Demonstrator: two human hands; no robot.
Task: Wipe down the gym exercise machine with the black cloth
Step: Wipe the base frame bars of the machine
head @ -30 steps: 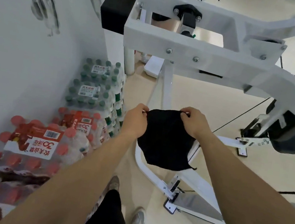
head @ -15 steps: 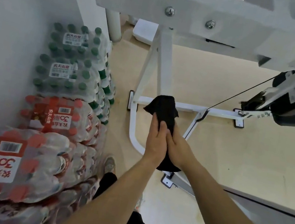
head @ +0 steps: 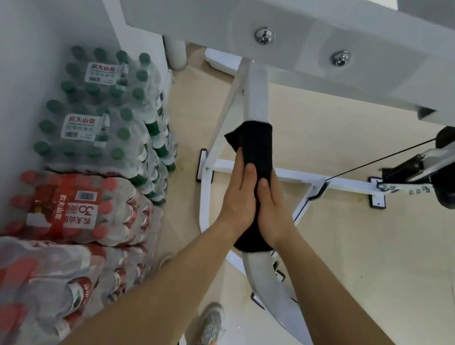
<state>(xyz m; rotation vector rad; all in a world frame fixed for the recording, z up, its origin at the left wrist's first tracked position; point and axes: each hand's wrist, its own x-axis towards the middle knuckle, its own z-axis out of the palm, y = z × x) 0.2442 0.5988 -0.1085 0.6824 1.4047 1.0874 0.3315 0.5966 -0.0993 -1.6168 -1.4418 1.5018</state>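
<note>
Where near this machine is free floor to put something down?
The widest bare floor lies right of the cloth-wrapped tube, on the near side of the base bar. A second patch lies beyond that bar, between the tube and the cable. The left is crowded: water bottle packs leave only a narrow strip beside the machine.

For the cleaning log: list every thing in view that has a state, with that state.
black cloth: wrapped around the white frame tube, gripped by both hands.
left hand: grips the cloth from the left.
right hand: grips the cloth from the right.
white frame tube: bare above the cloth.
cable: taut.
water bottle packs: shrink-wrapped, capped, stacked.
</note>
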